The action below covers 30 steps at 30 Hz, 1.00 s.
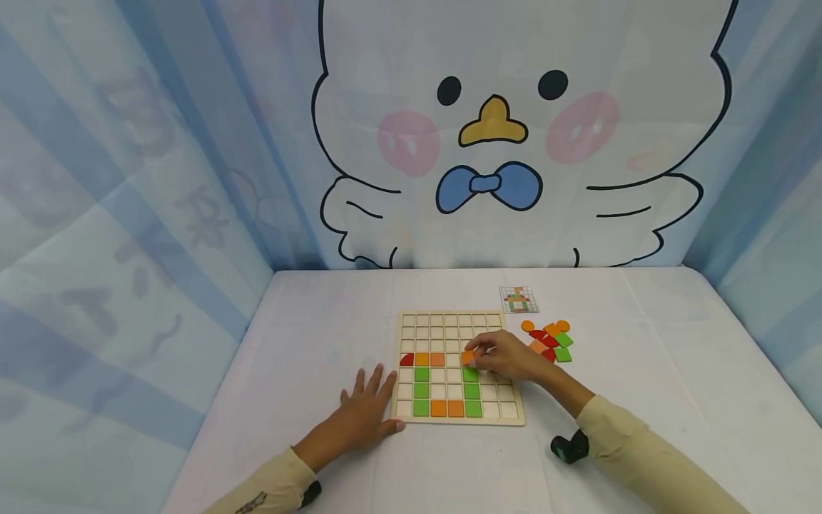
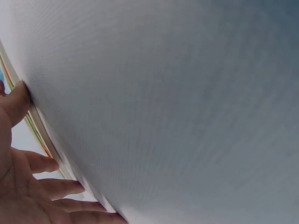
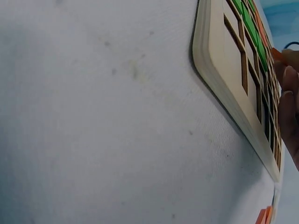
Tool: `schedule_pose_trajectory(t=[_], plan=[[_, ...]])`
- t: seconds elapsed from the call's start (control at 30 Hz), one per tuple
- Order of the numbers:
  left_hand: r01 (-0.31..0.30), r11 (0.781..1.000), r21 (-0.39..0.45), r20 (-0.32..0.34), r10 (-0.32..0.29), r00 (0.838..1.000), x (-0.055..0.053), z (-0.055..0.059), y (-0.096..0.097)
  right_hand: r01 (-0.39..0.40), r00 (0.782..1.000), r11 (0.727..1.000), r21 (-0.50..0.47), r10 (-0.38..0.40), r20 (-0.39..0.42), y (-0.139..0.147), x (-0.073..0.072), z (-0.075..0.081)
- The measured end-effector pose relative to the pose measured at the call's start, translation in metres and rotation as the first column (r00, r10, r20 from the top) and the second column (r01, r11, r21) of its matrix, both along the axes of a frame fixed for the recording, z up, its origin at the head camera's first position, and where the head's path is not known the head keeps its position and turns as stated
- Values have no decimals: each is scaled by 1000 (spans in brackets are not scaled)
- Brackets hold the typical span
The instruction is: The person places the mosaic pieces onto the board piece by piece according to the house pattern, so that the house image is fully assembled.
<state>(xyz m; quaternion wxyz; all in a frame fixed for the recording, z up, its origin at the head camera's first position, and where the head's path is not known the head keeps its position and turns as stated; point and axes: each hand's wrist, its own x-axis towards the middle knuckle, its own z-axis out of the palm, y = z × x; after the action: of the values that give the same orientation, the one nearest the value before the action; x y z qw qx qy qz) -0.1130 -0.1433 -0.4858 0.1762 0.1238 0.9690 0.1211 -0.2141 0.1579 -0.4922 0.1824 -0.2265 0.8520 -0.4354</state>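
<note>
A wooden grid board (image 1: 449, 421) lies on the table. Green squares form two columns on it, joined by two orange squares in the bottom row. Further up sit a red quarter-round piece (image 1: 407, 360) and two orange squares (image 1: 429, 360). My right hand (image 1: 507, 355) pinches an orange square tile (image 1: 468, 358) just above the right green column; in the right wrist view the tile (image 3: 277, 55) shows at the fingertips. Whether it touches the board I cannot tell. My left hand (image 1: 362, 414) rests with spread fingers at the board's lower left corner, thumb and fingertips by its edge.
Right of the board lies a loose pile of red, green and orange pieces (image 1: 550, 341). A small pattern card (image 1: 519, 300) with a coloured grid picture lies behind it. A curtain with a cartoon bird (image 1: 494, 235) hangs behind the white table (image 1: 321, 321).
</note>
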Motion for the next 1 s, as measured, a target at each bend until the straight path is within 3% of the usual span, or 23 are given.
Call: schedule_pose_trajectory(t=[0.43, 1.0], plan=[[-6, 1000, -3, 5, 6, 1000, 0, -3, 0, -26, 990, 990, 136, 44, -131, -19, -5, -4], [-8, 1000, -7, 2, 8, 1000, -1, -3, 1, 30, 990, 982, 186, -4, -141, -32, -2, -2]])
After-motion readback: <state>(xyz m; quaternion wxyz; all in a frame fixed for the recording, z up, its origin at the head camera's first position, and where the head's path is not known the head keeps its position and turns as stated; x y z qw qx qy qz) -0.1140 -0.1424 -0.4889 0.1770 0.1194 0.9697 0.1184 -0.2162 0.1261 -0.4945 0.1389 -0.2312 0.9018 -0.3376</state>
